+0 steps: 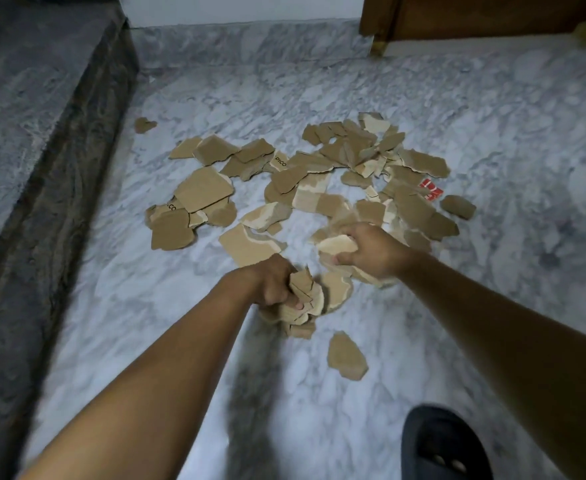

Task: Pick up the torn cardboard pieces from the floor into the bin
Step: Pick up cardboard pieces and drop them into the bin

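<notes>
A grey-veined marble floor filled the view from the head camera, bordered on the left by a raised dark stone step and at the top right by the foot of a piece of brown wooden furniture. Torn cardboard pieces lay flat in a broad scatter on the floor, its long axis running left to right from near the step toward the right side, some pieces brown face up and others showing a pale stripped layer.

Both bare forearms reached in from the bottom edge. The left hand was curled tight around a bunch of scraps, held stacked and mostly on edge at the near rim of the scatter. The right hand, just beside it, had its fingers closed on a pale curved scrap above more pieces on the floor.

A dark slipper stood at the lower right. One loose brown piece lay alone nearer the camera, its long axis slanting from upper left to lower right. A red-printed scrap sat at the scatter's right edge, and a small stray piece lay apart by the step.
</notes>
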Motion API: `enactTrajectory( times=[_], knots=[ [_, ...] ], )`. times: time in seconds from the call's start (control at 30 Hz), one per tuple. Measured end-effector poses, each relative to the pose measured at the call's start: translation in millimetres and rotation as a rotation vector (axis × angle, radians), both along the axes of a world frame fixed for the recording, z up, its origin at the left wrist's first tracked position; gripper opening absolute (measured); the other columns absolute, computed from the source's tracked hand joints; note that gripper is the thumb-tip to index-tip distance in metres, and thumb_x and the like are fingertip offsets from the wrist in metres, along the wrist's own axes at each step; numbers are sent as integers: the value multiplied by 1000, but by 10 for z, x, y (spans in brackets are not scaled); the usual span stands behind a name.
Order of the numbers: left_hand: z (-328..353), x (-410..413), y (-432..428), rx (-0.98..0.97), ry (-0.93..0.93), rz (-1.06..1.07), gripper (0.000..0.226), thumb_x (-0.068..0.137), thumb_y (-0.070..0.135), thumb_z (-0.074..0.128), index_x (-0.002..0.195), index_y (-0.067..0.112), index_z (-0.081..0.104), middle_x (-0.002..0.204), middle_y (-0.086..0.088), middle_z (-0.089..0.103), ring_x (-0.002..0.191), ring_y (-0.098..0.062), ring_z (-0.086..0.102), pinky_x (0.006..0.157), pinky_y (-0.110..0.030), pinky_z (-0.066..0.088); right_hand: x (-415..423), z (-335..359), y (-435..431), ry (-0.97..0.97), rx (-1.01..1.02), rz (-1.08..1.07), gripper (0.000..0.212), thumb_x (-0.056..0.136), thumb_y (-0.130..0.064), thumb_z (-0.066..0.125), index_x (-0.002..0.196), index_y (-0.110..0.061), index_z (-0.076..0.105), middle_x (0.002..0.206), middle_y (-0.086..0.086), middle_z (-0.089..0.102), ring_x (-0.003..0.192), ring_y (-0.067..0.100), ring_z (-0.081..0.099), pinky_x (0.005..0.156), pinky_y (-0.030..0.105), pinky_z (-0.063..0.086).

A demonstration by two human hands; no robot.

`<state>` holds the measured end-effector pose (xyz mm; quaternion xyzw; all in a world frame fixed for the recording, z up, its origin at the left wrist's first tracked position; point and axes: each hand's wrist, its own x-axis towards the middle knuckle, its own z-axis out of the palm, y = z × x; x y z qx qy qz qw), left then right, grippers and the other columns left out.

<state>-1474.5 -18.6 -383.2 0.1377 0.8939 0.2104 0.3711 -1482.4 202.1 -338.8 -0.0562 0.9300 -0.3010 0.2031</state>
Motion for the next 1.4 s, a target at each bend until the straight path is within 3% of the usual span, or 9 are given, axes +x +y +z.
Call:
enactTrajectory(
  times=[0.07, 0.17, 0.33, 0.47, 0.67, 0.8, 1.07, 1.27, 1.4],
  knots=[
    [-227, 72, 239, -144, 164, -114, 47, 71, 41, 78, 114, 27, 66, 118, -8, 55, 110, -30, 55, 94, -44, 49, 154, -238, 134, -11, 150, 65, 54, 88, -27, 72, 137, -14, 53, 138, 6, 57, 125, 24, 55, 102, 31, 44],
    [-416, 179, 387, -187, 266, -135, 58, 79, 28, 67, 134, 31, 51, 132, -8, 34, 119, -37, 43, 100, -46, 43, 376, -545, 338, -60, 315, 90, 50, 90, -37, 65, 134, -18, 50, 126, 11, 61, 120, 29, 56, 95, 34, 45],
    [-338, 175, 352, 10, 259, -25, 41, 79, 12, 66, 118, 21, 59, 109, -8, 66, 98, -26, 60, 79, -26, 43, 315, -657, 471, -123, 367, 42, 54, 87, -33, 70, 134, -15, 49, 128, 12, 61, 118, 29, 58, 93, 33, 46],
    [-201, 55, 194, 125, 285, 168, 42, 78, 12, 72, 112, 14, 48, 95, -3, 61, 88, -23, 57, 71, -26, 37, 145, -402, 445, -164, 280, 38, 73, 81, -41, 77, 138, -7, 47, 137, 12, 51, 123, 29, 51, 94, 33, 41],
    [-1, -241, -222, 56, 285, 250, 44, 76, 25, 80, 116, 15, 66, 110, -6, 70, 106, -27, 63, 91, -32, 49, 629, -311, -150, -426, 502, 515, 79, 77, -55, 76, 139, -15, 47, 137, 8, 43, 122, 31, 50, 96, 38, 45],
    [-34, -226, -471, 88, 268, 310, 32, 77, 19, 78, 108, 15, 68, 101, -6, 72, 99, -28, 64, 91, -38, 51, 1014, -458, -511, -93, 795, 770, 63, 78, -40, 78, 129, -13, 51, 134, 13, 30, 112, 35, 45, 77, 34, 36],
    [-193, -58, -672, 17, 290, 382, 39, 80, 25, 75, 117, 13, 68, 108, -8, 72, 103, -28, 64, 79, -24, 42, 803, -554, -569, -206, 749, 721, 69, 72, -32, 85, 126, -16, 46, 121, 7, 56, 111, 30, 58, 91, 43, 42],
    [-39, -303, -572, 59, 263, 424, 32, 78, 26, 80, 103, 8, 71, 97, -6, 72, 92, -23, 64, 74, -25, 42, 85, -292, -171, -206, 295, 318, 82, 70, -21, 87, 137, -15, 40, 123, 3, 55, 95, 22, 58, 51, 21, 47],
    [74, -528, -447, 47, 238, 433, 28, 77, 23, 81, 98, 7, 71, 87, -5, 67, 82, -20, 59, 70, -25, 39, -510, -287, 154, -81, 219, 87, 95, 68, -28, 88, 148, -17, 37, 141, 10, 53, 122, 26, 55, 91, 32, 52]
  ],
)
